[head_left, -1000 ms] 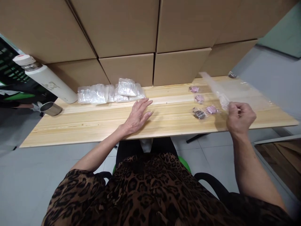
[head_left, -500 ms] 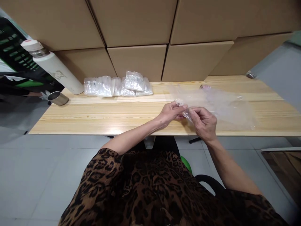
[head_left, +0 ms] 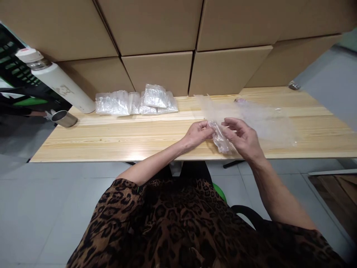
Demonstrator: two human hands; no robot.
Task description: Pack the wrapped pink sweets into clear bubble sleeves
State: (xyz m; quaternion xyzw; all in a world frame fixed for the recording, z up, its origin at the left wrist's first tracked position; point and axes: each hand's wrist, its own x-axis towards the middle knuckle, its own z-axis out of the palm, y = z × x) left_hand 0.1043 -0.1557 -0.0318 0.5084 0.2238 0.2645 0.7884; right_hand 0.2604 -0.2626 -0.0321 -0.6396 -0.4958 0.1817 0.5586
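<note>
A large clear plastic bag point(head_left: 259, 119) lies spread over the right half of the wooden table point(head_left: 117, 137). My left hand point(head_left: 196, 134) pinches the bag's crumpled near end from the left. Facing it, my right hand point(head_left: 242, 138) grips the same bunched end point(head_left: 221, 139), fingers curled around the plastic. The two hands are a few centimetres apart near the table's front edge. A small pink item point(head_left: 240, 100) shows faintly through the bag near the back.
A heap of small clear packets point(head_left: 136, 103) lies at the back left of the table. A white bottle point(head_left: 54, 80) leans at the far left beside a metal cup point(head_left: 64, 119). Cardboard boxes point(head_left: 156, 33) are stacked behind the table.
My right hand brought the bag from the right toward the middle. My left hand lifted off the table and took hold of the bag's end. The bag now covers the small pink items.
</note>
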